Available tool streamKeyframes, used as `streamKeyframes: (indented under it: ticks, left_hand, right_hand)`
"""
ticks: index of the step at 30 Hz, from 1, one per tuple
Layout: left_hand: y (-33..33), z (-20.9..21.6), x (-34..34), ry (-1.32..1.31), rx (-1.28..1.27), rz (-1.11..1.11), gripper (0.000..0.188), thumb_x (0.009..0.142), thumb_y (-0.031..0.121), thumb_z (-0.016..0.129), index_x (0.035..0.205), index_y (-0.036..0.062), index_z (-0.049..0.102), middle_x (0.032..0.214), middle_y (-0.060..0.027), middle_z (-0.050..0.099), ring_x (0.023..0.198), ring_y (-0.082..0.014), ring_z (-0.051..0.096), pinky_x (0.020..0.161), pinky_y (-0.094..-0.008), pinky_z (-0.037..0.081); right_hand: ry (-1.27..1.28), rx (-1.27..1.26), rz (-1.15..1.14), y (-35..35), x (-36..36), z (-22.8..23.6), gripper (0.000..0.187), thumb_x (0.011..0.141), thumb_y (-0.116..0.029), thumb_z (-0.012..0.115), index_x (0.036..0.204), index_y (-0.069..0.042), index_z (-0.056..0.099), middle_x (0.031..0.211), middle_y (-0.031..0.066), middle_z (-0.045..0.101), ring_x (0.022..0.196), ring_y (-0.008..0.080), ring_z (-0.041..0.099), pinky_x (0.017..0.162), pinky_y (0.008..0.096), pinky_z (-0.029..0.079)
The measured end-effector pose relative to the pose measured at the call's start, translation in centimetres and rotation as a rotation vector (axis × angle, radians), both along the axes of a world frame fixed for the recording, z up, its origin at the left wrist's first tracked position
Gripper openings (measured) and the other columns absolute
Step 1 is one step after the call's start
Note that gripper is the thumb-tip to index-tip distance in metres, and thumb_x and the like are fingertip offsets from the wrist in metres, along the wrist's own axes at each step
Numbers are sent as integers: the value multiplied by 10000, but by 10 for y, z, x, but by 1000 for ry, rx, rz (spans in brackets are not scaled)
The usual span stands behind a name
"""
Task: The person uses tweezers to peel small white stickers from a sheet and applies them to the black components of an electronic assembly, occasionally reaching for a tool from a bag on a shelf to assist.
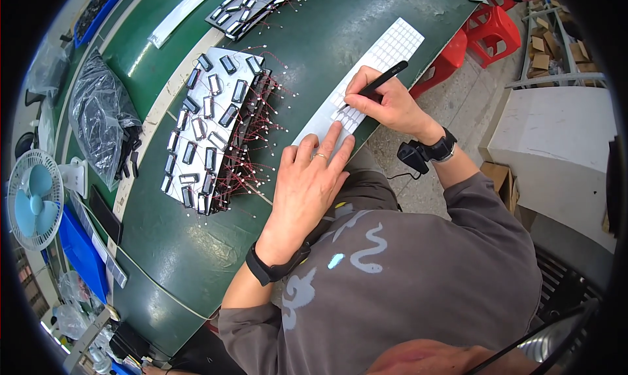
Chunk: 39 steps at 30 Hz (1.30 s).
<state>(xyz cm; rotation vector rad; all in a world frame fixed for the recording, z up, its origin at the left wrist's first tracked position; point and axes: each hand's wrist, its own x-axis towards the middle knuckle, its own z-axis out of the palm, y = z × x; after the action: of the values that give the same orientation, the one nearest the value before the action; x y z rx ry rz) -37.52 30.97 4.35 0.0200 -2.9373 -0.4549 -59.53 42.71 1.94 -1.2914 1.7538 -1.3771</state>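
My right hand (389,102) is closed round a slim black tool (384,79) that looks like tweezers, held like a pen. Its tip points down at a long white sheet (313,128) marked with rows of small pale rectangles. My left hand (307,175) lies open, fingers spread, with the fingertips on the near end of that sheet. What exactly sits under the tool's tip is too small to tell. Left of the sheet stands a stack of panels (198,133) bearing black-framed oblong parts, with red wires and small white ends along its right side.
A second panel stack (245,12) lies at the far edge of the green table (216,247). On the left are a clear bag of black parts (101,113), a fan (36,198) and a blue tray (84,254). Red stools (492,35) stand at the right.
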Motion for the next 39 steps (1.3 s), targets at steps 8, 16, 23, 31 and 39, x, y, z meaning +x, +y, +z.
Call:
streamKeyframes:
  ticks: [8,16,23,31,39]
  left_hand:
    - [0,0,0,5,5,1,621,815,232,783,1391,144,570,1474,-58,536,1153,-255,524,912,-390,434]
    - [-1,-1,0,4,4,2,620,815,229,783,1391,145,572,1476,-56,533,1161,-256,520,916,-389,436]
    - [3,-1,1,7,13,-2,628,809,228,787,1393,145,572,1474,-55,533,1163,-256,520,920,-389,436]
    - [-5,2,3,31,104,-17,558,808,217,782,1319,90,599,1436,-90,547,1147,-255,533,924,-387,441]
    - [-30,46,68,491,154,-41,288,798,128,807,1058,50,710,952,-57,705,703,-180,645,575,-309,503]
  right_hand:
    - [17,59,-25,-1,-1,2,96,962,-91,681,948,-17,620,923,12,583,812,70,534,692,232,423]
    - [41,102,1,-2,-2,7,97,962,-92,680,944,-20,618,914,7,582,821,74,533,708,233,422]
    - [-74,15,21,5,-2,3,86,973,-82,664,952,-25,604,925,17,597,828,79,547,727,237,435]
    - [-325,-180,1,-8,17,16,48,993,-55,621,992,-35,578,966,52,625,836,90,554,745,249,454]
    - [-94,-394,-130,-44,50,46,66,975,-3,600,960,-64,578,910,32,577,798,111,528,713,257,434]
